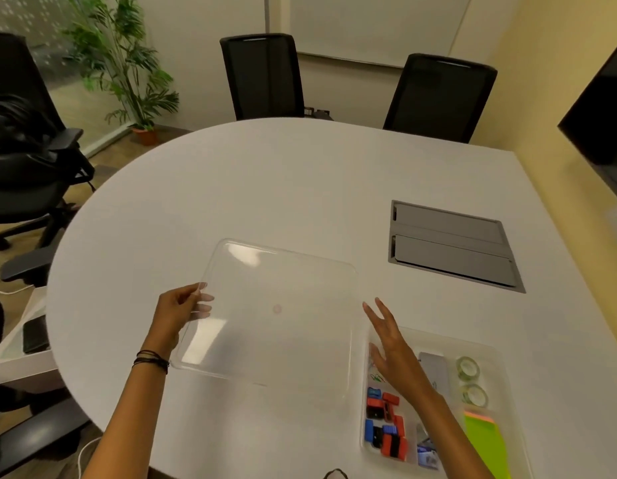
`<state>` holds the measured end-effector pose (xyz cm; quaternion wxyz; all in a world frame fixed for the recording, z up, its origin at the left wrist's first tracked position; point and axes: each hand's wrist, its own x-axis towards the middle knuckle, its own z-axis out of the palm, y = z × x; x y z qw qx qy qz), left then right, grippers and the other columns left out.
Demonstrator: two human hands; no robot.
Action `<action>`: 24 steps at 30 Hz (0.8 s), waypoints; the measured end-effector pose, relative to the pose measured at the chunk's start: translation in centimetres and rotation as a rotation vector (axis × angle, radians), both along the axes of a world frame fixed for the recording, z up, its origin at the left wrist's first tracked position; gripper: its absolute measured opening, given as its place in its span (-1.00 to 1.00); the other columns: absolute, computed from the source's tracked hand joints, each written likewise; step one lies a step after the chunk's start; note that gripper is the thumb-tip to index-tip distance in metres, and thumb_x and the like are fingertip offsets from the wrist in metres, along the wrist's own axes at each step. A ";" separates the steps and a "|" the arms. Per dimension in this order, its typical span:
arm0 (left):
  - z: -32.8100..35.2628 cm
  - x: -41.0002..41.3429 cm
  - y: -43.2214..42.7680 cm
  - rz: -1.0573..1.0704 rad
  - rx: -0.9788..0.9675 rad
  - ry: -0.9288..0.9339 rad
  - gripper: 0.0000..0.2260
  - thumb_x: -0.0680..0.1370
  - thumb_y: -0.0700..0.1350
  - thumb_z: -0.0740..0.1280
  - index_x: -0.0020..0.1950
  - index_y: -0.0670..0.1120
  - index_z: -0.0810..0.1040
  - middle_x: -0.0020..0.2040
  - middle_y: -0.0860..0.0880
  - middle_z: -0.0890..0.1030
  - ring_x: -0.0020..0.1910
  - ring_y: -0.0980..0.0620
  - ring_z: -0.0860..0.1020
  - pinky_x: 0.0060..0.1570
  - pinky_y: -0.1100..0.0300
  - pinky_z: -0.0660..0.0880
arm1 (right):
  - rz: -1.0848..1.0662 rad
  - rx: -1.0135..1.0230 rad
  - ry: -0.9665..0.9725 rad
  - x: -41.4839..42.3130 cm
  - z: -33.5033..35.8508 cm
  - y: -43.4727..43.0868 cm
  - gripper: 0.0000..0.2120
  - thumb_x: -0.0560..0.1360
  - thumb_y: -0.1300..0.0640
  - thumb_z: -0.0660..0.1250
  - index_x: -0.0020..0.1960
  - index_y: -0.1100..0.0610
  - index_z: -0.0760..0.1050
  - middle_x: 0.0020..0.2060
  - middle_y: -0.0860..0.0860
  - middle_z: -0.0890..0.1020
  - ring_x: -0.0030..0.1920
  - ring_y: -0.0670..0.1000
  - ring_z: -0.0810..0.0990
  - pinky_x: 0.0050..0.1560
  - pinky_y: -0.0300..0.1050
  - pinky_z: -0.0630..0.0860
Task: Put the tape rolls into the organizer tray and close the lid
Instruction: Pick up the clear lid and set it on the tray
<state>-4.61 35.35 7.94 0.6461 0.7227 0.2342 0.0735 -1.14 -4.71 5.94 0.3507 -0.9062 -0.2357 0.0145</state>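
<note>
A clear plastic lid (276,312) hangs tilted above the white table, to the left of the organizer tray (497,354). My left hand (182,309) grips the lid's left edge, thumb on top and fingers beneath. My right hand (390,344) is spread open over the tray's left side, near the lid's right edge but apart from it. Two clear tape rolls (468,368) (474,394) lie in the tray's right compartment. The tray also holds several red, blue and black clips (385,426) and green sticky notes (483,440).
A grey cable hatch (452,243) is set into the white table (265,195) at the right. Two black chairs (262,74) stand at the far edge, another chair at the left. A dark screen (601,108) hangs on the right wall. A white box sits low left.
</note>
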 end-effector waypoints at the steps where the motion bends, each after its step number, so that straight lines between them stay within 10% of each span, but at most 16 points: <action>1: 0.5 0.2 -0.5 -0.033 -0.033 0.010 -0.75 0.62 -0.30 0.16 0.26 -0.30 0.46 -0.03 -0.25 0.59 -0.23 -0.10 0.57 -0.36 0.37 0.60 | 0.020 -0.024 -0.029 -0.2 0.5 -0.4 -0.27 0.52 0.30 0.26 0.42 -0.24 -0.05 0.51 -0.10 -0.07 0.33 -0.45 0.11 0.04 -0.62 0.34; 6: 2.3 0.9 -4.0 -0.176 -0.179 0.073 -0.75 0.62 -0.27 0.18 0.26 -0.27 0.48 -0.05 -0.17 0.63 -0.18 -0.07 0.62 -0.32 0.32 0.62 | -0.012 -0.126 -0.202 -1.3 2.0 -2.8 -0.30 0.41 0.42 0.36 0.42 0.01 0.20 0.49 0.01 0.00 0.41 -0.06 0.21 0.18 -0.19 0.47; 11: 3.1 1.7 -7.6 -0.248 -0.276 0.096 -0.74 0.60 -0.25 0.22 0.28 -0.19 0.49 -0.03 -0.12 0.66 -0.22 0.03 0.69 -0.28 0.28 0.63 | -0.100 -0.142 -0.318 -2.1 4.7 -5.7 -0.55 0.36 0.31 0.46 0.23 0.21 0.49 0.28 0.21 0.51 0.14 0.15 0.61 0.03 -0.08 0.59; 17: 4.4 2.2 -12.3 -0.325 -0.384 0.050 -0.70 0.61 -0.15 0.21 0.34 0.04 0.42 0.11 0.00 0.64 0.03 0.00 0.65 -0.02 0.16 0.55 | -0.227 -0.028 -0.404 -3.3 6.9 -9.7 -0.50 0.56 -0.12 0.07 0.08 0.25 0.59 0.12 0.20 0.63 0.09 0.13 0.64 0.10 -0.05 0.59; 24: 5.0 2.7 -17.0 -0.401 -0.421 -0.108 -0.66 0.66 -0.01 0.00 0.34 -0.01 0.43 0.23 -0.01 0.59 0.17 0.01 0.60 0.03 0.20 0.58 | -0.347 0.232 -0.383 -4.0 8.6 -13.9 -0.76 0.39 0.22 0.36 0.04 0.27 0.60 0.07 0.15 0.65 0.08 -0.01 0.60 0.17 -0.26 0.49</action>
